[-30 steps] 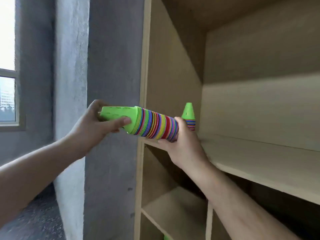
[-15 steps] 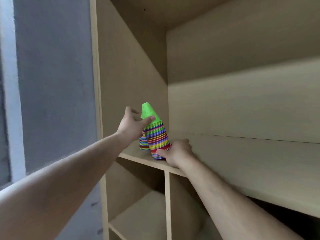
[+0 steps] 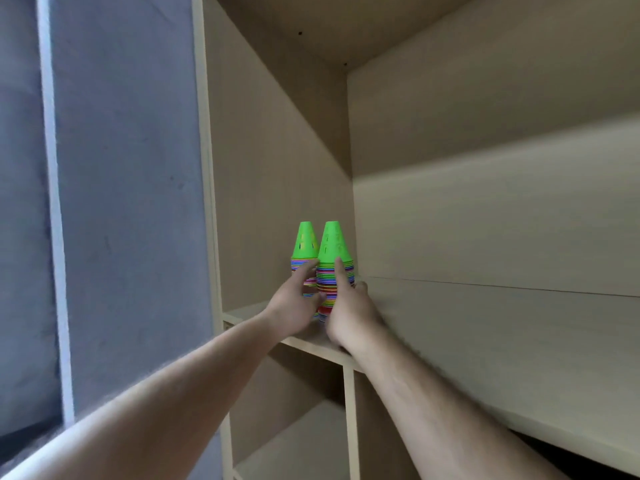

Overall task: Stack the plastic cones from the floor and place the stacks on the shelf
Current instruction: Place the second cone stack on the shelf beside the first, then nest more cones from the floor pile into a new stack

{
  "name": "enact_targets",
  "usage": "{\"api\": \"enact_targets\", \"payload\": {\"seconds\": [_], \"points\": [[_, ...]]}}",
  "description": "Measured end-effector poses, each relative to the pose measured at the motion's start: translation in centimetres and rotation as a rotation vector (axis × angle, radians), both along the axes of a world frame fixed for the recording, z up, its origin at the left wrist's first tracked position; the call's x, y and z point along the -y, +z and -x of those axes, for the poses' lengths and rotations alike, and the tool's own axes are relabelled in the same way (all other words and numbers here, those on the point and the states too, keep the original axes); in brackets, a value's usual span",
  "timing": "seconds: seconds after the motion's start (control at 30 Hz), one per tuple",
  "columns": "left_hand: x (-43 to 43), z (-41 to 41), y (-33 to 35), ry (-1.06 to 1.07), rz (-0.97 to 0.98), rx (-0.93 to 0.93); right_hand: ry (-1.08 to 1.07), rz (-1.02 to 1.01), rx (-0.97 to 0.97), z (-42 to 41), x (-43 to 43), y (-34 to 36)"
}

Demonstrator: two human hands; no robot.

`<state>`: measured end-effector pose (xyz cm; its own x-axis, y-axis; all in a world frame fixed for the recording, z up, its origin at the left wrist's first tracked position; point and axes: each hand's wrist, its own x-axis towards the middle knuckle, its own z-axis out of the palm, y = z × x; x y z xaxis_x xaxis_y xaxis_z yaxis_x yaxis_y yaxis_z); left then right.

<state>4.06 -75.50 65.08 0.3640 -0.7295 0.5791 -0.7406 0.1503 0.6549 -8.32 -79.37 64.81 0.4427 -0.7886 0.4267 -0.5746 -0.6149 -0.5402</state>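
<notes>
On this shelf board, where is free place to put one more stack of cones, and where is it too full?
Free: the shelf board right of the right stack, between the back panel and the front edge. Crowded: the left corner, where the left stack stands beside the side panel and the left hand and right hand touch the stacks.
</notes>
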Motion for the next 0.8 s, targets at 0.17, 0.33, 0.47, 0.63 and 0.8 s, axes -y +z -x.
{"api": "enact_targets", "payload": {"seconds": [0.17,0.33,0.47,0.63,0.8], "points": [[-4.7,-1.3,-2.3,0.053,0.052,0.226,0.106,0.362,0.263,-1.1,-3.6,-2.7],[-13.5,-4.5,-9.4,0.241,0.043,0.279,0.403,0.32,0.36,-5.5,-8.4,-9.0],[-20.9,-6.4,-17.1,0.41,-0.046,0.251,0.619,0.077,0.174,-9.0,-13.4,-15.6],[-30.0,-7.3,-28.5,0.523,-0.202,0.064,0.797,0.014,-0.18,-12.3,-21.1,-24.8],[-39.1,-4.3,-40.6,0.591,-0.39,-0.15,0.9,-0.172,-0.344,-10.9,-29.0,-37.7]]}}
